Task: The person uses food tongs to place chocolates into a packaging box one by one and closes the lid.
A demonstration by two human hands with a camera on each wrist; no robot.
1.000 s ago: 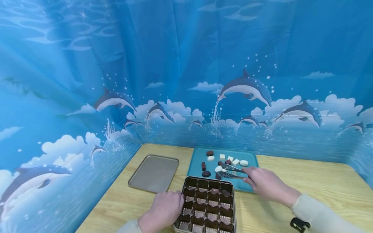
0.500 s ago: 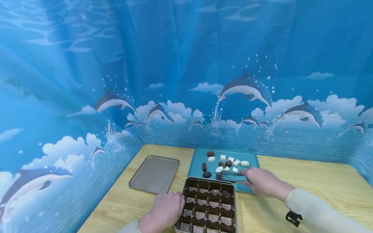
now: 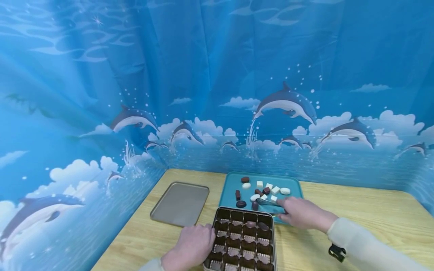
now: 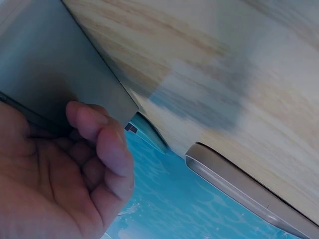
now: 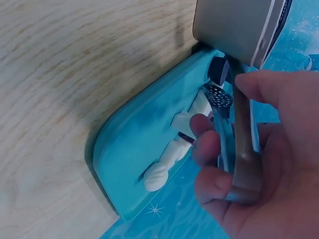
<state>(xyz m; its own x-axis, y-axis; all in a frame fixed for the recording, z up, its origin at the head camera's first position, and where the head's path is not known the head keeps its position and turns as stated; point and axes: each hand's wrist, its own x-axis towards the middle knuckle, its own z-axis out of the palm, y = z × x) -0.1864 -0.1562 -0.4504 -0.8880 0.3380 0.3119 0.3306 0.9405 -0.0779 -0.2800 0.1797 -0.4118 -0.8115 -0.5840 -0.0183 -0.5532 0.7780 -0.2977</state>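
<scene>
My right hand (image 3: pixel 300 212) holds metal tongs (image 5: pixel 244 144) with perforated tips, thumb on one arm and fingers on the other. Their tips straddle a dark chocolate (image 3: pixel 255 206) at the near edge of the teal tray (image 3: pixel 225 188); the lower arm is partly hidden behind the tin in the head view. My left hand (image 3: pixel 193 242) grips the left side of a metal tin (image 3: pixel 275 241), fingers curled against its outer wall in the left wrist view. Inside the tin is a brown divided insert (image 3: pixel 234 238), with a brown chocolate (image 3: pixel 251 223) and a darker one (image 3: pixel 263 226) in its far row.
Several white and dark chocolates lie on the teal tray, among them a white oval (image 3: pixel 285 191) and a dark bar (image 3: pixel 237 195). A flat grey metal lid (image 3: pixel 181 203) rests on the wooden table (image 3: pixel 132 233) at left. A dolphin-print curtain (image 3: pixel 217 94) borders the table.
The tongs have come down from over the white pieces to the dark chocolate beside the tin, the right hand shifting slightly left and nearer. The left hand stays at the tin.
</scene>
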